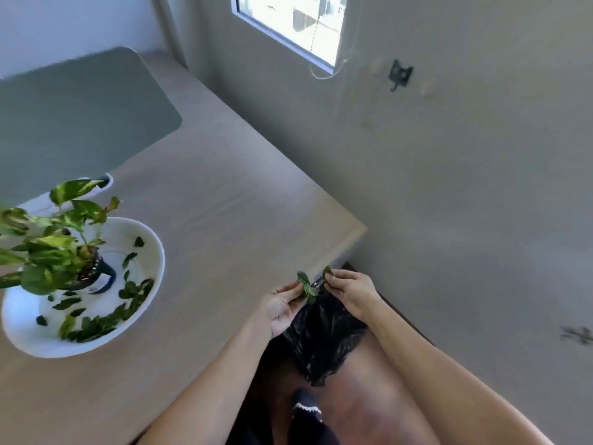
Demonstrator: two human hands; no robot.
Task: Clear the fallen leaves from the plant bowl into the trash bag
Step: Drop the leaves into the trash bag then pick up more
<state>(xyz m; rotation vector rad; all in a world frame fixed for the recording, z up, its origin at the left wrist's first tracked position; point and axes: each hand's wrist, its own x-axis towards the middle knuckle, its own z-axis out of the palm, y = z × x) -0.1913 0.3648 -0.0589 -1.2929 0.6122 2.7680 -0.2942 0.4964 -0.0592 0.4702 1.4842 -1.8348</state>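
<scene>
A wide white plant bowl sits at the left of the wooden table, with a potted green plant standing in it. Several dark fallen leaves lie scattered across the bowl's bottom and right side. A black trash bag hangs off the table's right edge, below both hands. My left hand pinches a few green leaves above the bag's mouth. My right hand pinches another small leaf right beside them.
A grey-green mat covers the far left of the table. A small white dish peeks out behind the plant. A grey wall with a window stands to the right. My dark shoe is on the brown floor.
</scene>
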